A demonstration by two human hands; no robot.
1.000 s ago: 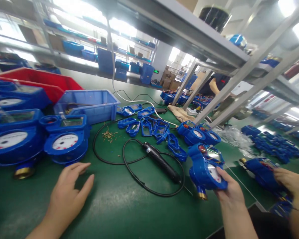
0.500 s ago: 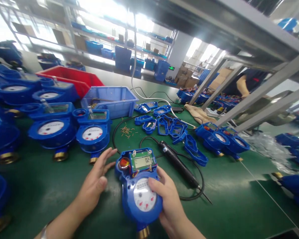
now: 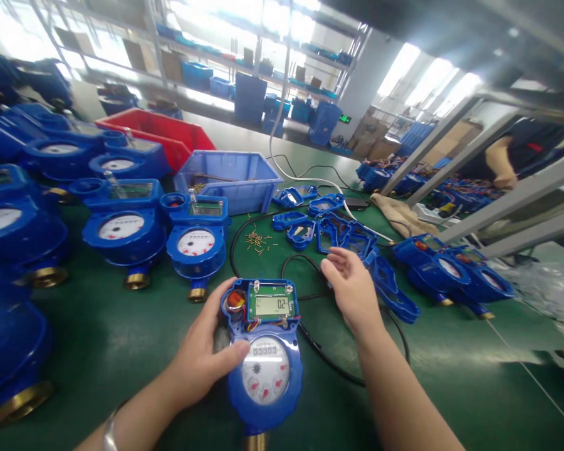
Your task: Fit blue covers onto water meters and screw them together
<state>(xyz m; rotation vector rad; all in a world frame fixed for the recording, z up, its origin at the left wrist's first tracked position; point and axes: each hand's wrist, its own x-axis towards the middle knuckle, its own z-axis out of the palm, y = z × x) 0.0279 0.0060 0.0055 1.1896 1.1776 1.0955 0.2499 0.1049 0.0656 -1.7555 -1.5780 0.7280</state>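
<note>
Meter, display reading "02", held in left grip; right grip open, empty

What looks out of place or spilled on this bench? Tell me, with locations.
Small brass screws lie scattered loose on the green mat, just outside the blue bin. The water meter under the left hand lacks its upper cover, leaving circuit board and wires exposed.

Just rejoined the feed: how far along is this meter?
Done: the open water meter lies on the green bench, display lit. In hand: left hand grips it; right hand hangs open over the blue covers. Left: no cover is on it yet.
</note>
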